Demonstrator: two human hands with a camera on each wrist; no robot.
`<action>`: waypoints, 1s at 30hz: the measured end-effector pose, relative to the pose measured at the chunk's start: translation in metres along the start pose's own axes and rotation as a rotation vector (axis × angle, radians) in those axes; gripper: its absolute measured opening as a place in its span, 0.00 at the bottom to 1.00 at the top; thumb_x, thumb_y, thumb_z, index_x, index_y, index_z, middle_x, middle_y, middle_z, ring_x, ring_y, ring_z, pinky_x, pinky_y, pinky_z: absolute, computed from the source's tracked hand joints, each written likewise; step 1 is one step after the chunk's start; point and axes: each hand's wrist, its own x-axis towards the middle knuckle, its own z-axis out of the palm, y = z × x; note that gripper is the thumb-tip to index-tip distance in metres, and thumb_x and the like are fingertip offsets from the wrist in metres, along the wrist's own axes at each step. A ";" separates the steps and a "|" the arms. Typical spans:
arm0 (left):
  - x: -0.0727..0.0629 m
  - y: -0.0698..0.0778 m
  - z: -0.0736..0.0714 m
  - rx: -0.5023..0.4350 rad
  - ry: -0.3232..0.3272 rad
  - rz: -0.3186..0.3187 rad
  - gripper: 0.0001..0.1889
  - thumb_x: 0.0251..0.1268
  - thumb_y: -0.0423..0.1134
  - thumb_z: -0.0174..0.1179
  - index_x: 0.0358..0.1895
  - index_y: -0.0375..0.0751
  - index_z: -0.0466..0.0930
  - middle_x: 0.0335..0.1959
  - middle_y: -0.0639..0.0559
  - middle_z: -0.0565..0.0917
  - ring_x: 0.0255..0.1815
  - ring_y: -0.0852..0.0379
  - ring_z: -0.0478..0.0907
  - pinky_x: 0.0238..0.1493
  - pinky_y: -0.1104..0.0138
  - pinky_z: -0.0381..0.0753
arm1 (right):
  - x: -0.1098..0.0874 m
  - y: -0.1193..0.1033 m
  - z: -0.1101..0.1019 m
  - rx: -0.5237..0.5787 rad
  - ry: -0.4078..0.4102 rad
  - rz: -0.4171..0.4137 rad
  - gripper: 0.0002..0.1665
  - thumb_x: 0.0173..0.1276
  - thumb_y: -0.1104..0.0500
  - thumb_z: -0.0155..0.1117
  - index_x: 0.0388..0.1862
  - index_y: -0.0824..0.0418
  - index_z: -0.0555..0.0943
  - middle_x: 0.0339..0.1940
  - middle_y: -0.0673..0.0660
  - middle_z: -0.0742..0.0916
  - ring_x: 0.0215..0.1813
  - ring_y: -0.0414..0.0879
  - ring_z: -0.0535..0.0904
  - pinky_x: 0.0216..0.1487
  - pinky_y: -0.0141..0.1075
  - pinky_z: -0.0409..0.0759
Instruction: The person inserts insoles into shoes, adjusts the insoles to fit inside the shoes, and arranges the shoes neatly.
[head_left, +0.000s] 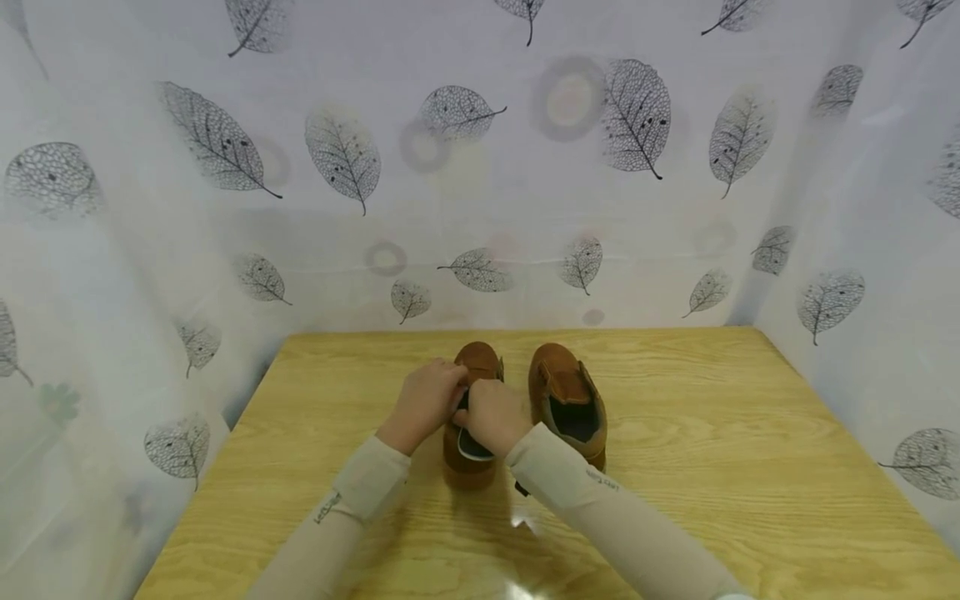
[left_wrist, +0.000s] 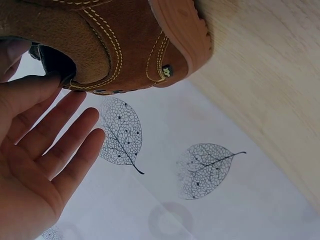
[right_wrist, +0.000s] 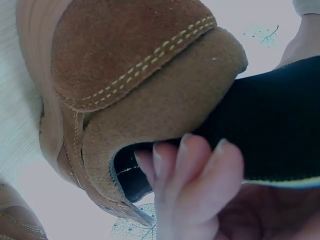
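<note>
A brown leather shoe [head_left: 469, 477] with yellow stitching stands on the table, its toe facing away from me. My left hand [head_left: 427, 400] is at its left front side; in the left wrist view, the thumb [left_wrist: 32, 92] and index finger pinch the collar edge, with the other fingers spread below. Over the opening, my right hand [head_left: 497, 417] holds a black insole [right_wrist: 280, 115] with a light-coloured edge. The right fingers [right_wrist: 192, 165] curl beside the shoe's collar in the right wrist view. The insole's front part is hidden by the hand and shoe.
The matching brown shoe [head_left: 567, 385] stands just to the right, its opening facing up. Both are on a yellow wood-grain table [head_left: 690, 450]. White curtain sheets [head_left: 480, 192] with leaf prints hang at the back and sides.
</note>
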 end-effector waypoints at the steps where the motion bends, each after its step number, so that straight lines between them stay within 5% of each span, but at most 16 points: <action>1: 0.001 0.000 0.000 -0.003 0.002 0.001 0.05 0.60 0.33 0.64 0.28 0.44 0.79 0.26 0.51 0.81 0.28 0.53 0.75 0.26 0.62 0.77 | 0.000 0.000 0.000 -0.009 0.005 0.000 0.27 0.63 0.48 0.69 0.10 0.55 0.68 0.10 0.51 0.74 0.14 0.41 0.69 0.16 0.33 0.67; 12: 0.001 0.002 -0.001 -0.006 -0.012 0.004 0.09 0.61 0.32 0.63 0.25 0.44 0.75 0.24 0.51 0.79 0.27 0.53 0.75 0.25 0.63 0.75 | -0.021 -0.004 -0.010 -0.196 -0.001 -0.112 0.33 0.64 0.40 0.64 0.07 0.54 0.65 0.06 0.49 0.70 0.12 0.41 0.67 0.12 0.32 0.60; 23: 0.000 0.001 -0.001 0.008 -0.007 0.002 0.07 0.61 0.34 0.64 0.27 0.44 0.77 0.26 0.51 0.80 0.30 0.52 0.77 0.27 0.61 0.77 | -0.044 -0.008 -0.024 -0.123 -0.094 0.025 0.30 0.56 0.40 0.72 0.09 0.56 0.69 0.11 0.50 0.71 0.14 0.41 0.65 0.12 0.31 0.61; 30: -0.001 0.001 0.000 -0.013 0.006 0.006 0.06 0.61 0.33 0.64 0.28 0.44 0.77 0.25 0.52 0.80 0.29 0.53 0.76 0.27 0.62 0.76 | -0.040 -0.005 -0.021 0.022 -0.039 -0.038 0.26 0.63 0.49 0.67 0.11 0.57 0.69 0.11 0.51 0.71 0.13 0.41 0.65 0.11 0.30 0.60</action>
